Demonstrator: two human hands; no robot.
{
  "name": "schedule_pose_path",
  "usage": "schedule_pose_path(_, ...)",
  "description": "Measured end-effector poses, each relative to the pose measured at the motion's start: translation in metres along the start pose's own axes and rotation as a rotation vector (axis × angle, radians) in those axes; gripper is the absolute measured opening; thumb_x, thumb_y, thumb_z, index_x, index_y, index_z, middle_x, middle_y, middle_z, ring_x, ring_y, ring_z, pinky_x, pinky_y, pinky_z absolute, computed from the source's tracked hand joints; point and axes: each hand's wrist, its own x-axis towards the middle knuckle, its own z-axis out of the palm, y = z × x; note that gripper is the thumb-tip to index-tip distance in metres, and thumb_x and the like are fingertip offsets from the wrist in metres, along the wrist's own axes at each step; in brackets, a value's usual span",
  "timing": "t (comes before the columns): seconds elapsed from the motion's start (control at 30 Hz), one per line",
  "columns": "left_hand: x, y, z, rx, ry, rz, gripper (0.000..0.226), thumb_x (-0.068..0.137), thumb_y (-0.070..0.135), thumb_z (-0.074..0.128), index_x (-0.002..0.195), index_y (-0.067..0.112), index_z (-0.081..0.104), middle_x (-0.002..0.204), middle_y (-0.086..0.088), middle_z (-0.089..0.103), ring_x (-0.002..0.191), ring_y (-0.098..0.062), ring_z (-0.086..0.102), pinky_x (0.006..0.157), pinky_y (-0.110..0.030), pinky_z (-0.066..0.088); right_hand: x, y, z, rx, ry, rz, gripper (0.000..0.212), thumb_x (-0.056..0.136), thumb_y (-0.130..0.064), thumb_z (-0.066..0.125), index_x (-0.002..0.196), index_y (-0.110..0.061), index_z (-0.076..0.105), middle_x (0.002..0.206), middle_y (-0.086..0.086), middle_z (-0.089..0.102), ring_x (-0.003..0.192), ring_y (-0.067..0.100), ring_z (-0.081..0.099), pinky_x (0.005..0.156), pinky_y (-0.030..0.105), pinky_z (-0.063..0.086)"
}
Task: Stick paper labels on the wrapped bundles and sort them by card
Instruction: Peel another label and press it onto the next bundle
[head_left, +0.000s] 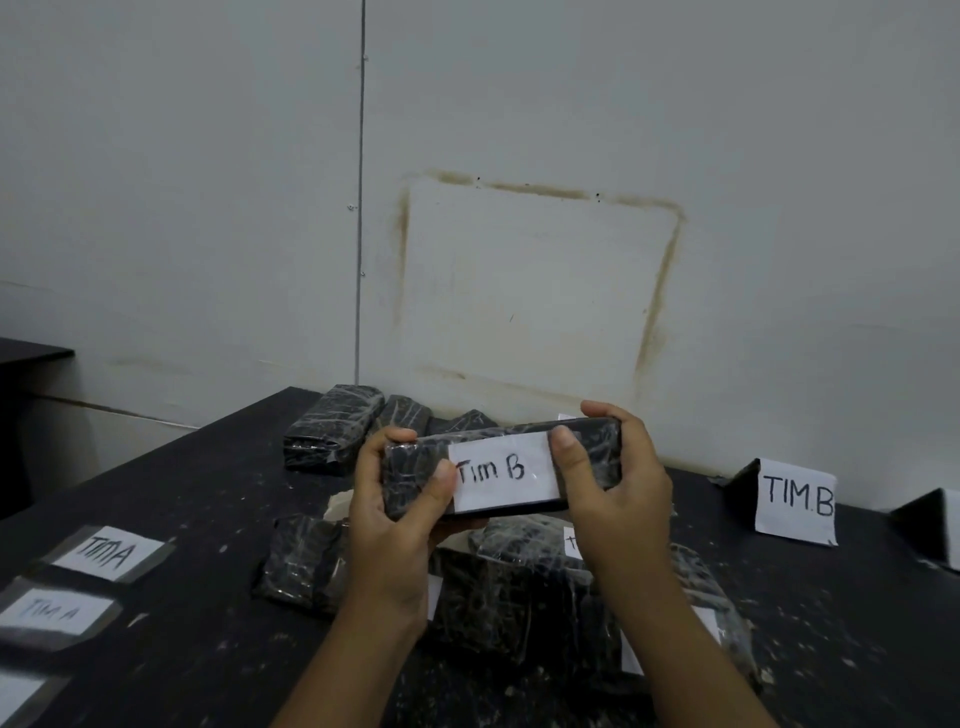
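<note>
**Wrapped bundle held up with its "Tim B" label on**

The wrapped bundle (498, 467) is up in the air, over the middle of the dark table (208, 649). Both hands hold it, one at each end.

Far left, two paper labels that say "TIM A" (106, 553) lie flat on the table, each on a strip of clear tape. Another label shows partly at the bottom left edge. Next comes a pile of bundles with no labels (332, 434), back by the wall.

The left hand (395, 519) wraps around the left end of the held bundle. Its fingers curl behind and its thumb presses on the left edge of the white "Tim B" label (501, 473). The right hand (613, 483) grips the right end the same way, with its thumb on the right edge of the label.

Under the hands lie more wrapped bundles (519, 582), some with white labels peeking out. Far right stands a folded card that says "TIM B" (797, 501).

The bundle looks like a hard, straight block, as it does not bend. The shiny plastic wrap is crinkly and may be slippery. It looks light enough for one hand. Holding it by the ends seems best, so the label stays clear and flat.
</note>
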Motion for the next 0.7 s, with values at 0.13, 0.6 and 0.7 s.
schedule_pose_path(0.13,-0.004,-0.007,0.003,0.039,0.001,-0.016,0.03,0.065,0.021,0.067,0.089,0.035,0.056,0.112,-0.025,0.061,0.088,-0.037,0.068,0.056,-0.037,0.059,0.001,0.003,-0.003,-0.005,0.097,0.005,0.006,0.088,-0.03,0.056,0.091,-0.026,0.06,0.074,-0.008,0.06,0.068,0.001,0.057,0.055,0.013,0.045)
schedule_pose_path(0.6,-0.004,0.001,0.008,0.219,0.211,0.002,0.038,0.071,0.022,0.078,0.105,0.029,0.063,0.093,0.0,0.068,0.073,-0.017,0.071,0.054,-0.032,0.059,-0.005,-0.007,0.003,-0.152,0.061,-0.032,0.017,0.083,-0.033,0.065,0.079,-0.024,0.051,0.059,-0.006,0.056,0.061,0.008,0.056,0.047,0.022,0.043)
schedule_pose_path(0.7,-0.002,-0.007,0.002,0.278,0.254,0.091,0.027,0.078,0.021,0.074,0.102,0.028,0.065,0.09,-0.003,0.07,0.073,-0.014,0.071,0.053,-0.03,0.058,-0.008,-0.006,0.005,-0.143,0.06,-0.035,0.014,0.079,-0.039,0.057,0.08,-0.026,0.052,0.06,-0.006,0.056,0.061,0.008,0.056,0.046,0.019,0.042)
